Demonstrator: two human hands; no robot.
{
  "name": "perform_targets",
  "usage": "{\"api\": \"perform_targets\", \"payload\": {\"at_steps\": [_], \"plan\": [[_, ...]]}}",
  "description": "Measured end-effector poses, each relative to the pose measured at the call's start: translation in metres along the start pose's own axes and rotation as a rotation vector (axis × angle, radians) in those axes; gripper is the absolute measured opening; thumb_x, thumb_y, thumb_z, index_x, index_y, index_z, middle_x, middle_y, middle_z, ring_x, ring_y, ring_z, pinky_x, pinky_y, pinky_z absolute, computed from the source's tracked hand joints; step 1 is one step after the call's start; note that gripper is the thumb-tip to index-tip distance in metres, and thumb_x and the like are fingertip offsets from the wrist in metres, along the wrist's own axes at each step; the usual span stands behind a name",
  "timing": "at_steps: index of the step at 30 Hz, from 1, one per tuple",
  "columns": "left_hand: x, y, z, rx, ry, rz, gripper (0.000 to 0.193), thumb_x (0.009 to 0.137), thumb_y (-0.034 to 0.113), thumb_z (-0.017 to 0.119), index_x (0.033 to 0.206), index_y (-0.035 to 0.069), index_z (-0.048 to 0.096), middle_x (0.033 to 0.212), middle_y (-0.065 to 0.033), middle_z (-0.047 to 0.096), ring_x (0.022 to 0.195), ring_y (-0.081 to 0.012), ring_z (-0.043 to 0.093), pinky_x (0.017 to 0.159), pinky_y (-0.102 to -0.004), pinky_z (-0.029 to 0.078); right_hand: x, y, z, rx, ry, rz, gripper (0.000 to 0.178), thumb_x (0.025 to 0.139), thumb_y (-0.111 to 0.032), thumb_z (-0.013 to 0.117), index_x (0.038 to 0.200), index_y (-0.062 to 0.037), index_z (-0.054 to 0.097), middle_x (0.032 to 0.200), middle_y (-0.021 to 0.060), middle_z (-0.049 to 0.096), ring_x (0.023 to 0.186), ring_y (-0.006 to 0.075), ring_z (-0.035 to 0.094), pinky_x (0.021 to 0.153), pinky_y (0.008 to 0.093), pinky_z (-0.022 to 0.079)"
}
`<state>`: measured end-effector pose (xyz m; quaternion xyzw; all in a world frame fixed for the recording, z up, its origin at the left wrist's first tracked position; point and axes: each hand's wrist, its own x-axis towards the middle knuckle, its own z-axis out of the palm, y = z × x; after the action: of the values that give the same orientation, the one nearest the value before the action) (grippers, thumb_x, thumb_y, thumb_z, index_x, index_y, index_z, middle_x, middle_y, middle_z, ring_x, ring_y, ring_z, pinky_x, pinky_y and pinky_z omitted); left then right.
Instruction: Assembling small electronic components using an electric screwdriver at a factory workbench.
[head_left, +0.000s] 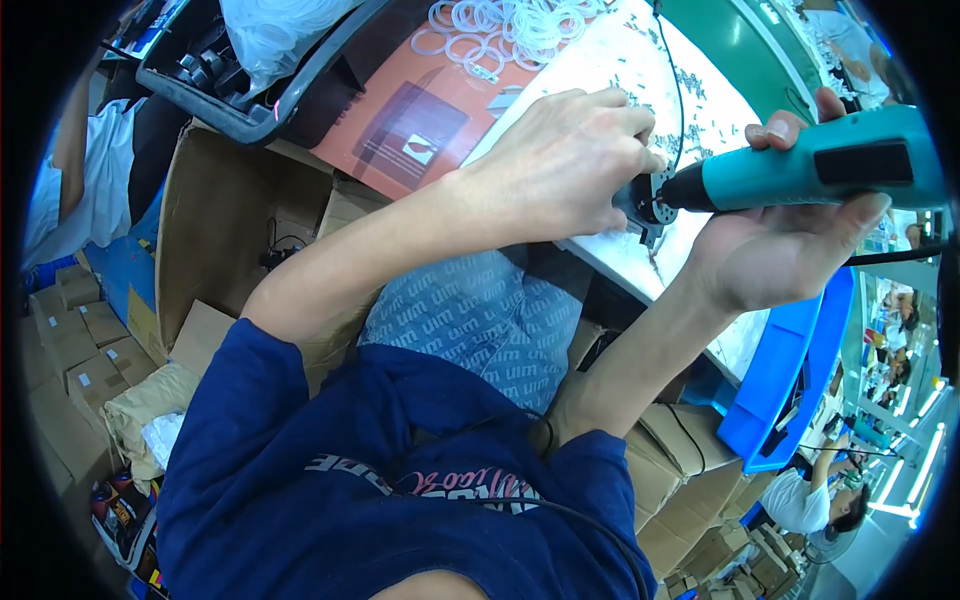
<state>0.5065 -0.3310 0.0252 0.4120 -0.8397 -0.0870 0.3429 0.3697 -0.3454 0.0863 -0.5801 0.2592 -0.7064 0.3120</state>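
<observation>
White worktop (622, 265) before me; blue tray (762, 400) just beside, lower right. I have teal power screwdriver (830, 160) grasped in right hand (765, 250), black nose pointing left. Left hand (565, 165), fingers curled, grips small black part (638, 205) at worktop's near edge; bit contact, I can't tell. Clear rings (520, 32) heaped beyond. Tiny dark pieces (690, 84) scattered.

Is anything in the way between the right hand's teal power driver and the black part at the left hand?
Nothing visible: the teal power driver in the right hand has its dark nose right at the black part; the left hand holds it from the side.
</observation>
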Motion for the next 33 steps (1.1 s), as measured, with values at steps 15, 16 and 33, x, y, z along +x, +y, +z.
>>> {"api": "perform_targets", "payload": {"at_steps": [15,16,33], "plan": [[0.001,-0.002,0.002,0.017,0.030,0.025,0.032,0.058,0.018,0.082,0.085,0.004,0.073,0.092,-0.0042,0.059,0.095,-0.0200,0.057,0.080,-0.0346,0.048,0.022,0.007,0.027,-0.573,-0.104,-0.056,0.067,0.082,-0.054,0.060,0.115,0.0015,0.040,0.066,0.0054,0.050,0.043,0.0119,0.047,0.043,0.0231,0.040],[0.002,-0.001,0.002,0.015,0.034,0.023,0.032,0.058,0.018,0.082,0.085,0.004,0.073,0.092,-0.0042,0.059,0.095,-0.0200,0.057,0.080,-0.0346,0.048,0.023,0.010,0.020,-0.420,-0.166,-0.019,0.055,0.084,-0.045,0.061,0.110,0.0015,0.047,0.073,0.0094,0.053,0.051,0.0134,0.052,0.050,0.0244,0.045],[0.002,-0.003,0.003,-0.044,0.020,0.031,0.043,0.056,0.016,0.083,0.097,0.012,0.072,0.100,-0.0040,0.059,0.098,-0.0209,0.055,0.084,-0.0343,0.047,0.026,-0.024,-0.039,0.136,-0.139,0.086,0.054,0.082,-0.045,0.061,0.113,-0.0047,0.042,0.088,0.0076,0.048,0.065,0.0129,0.051,0.060,0.0245,0.042]]}}
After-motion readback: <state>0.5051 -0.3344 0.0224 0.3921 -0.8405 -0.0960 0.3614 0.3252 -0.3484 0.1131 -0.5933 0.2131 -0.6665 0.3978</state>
